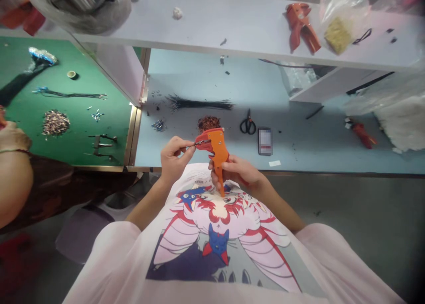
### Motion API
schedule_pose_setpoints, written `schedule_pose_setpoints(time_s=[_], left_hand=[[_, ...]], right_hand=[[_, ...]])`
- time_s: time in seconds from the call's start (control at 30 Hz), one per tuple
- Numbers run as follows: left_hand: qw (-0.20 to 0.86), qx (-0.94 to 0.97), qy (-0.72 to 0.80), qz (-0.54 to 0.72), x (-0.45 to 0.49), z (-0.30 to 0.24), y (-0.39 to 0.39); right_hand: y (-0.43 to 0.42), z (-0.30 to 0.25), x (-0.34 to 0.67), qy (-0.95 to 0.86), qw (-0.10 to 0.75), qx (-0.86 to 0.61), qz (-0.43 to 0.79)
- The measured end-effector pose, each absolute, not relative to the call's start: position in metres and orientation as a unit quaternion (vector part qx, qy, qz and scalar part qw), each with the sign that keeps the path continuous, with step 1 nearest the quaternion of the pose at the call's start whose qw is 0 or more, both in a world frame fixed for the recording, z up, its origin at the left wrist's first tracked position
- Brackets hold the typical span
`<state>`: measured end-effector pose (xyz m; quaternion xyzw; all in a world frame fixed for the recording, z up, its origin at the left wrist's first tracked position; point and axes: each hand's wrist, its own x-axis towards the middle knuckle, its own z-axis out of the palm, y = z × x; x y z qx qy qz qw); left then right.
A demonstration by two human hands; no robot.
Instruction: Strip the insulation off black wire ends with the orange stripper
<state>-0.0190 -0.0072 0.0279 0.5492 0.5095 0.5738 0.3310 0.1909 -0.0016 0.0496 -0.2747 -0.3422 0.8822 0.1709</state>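
Observation:
My right hand (239, 170) is wrapped round the handles of an orange and red wire stripper (218, 145), held upright in front of my chest. Between thumb and fingertips, my left hand (175, 158) pinches a thin dark wire (196, 144), whose end sits at the red jaw of the stripper. Just behind the tool, a pile of small copper-coloured scraps (209, 122) lies on the blue bench. A bundle of black wires (201, 103) is stretched out farther back. Several small metallic pieces (158, 125) lie in a heap to the left.
Black-handled scissors (248, 124) and a phone (265, 141) lie on the bench to the right. Another stripper (301, 28) sits on the white shelf (252, 40) overhead. At left, another person's hand (13, 138) is by a green bench (78, 142) with wires and scraps.

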Motion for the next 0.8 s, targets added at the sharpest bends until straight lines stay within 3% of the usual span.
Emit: schedule_pose_setpoints(time_s=[0.8], left_hand=[[0.186,0.656,0.56,0.47,-0.028,0.043,-0.007]], right_hand=[[0.0,0.051,0.19,-0.39,0.163,-0.292,0.858]])
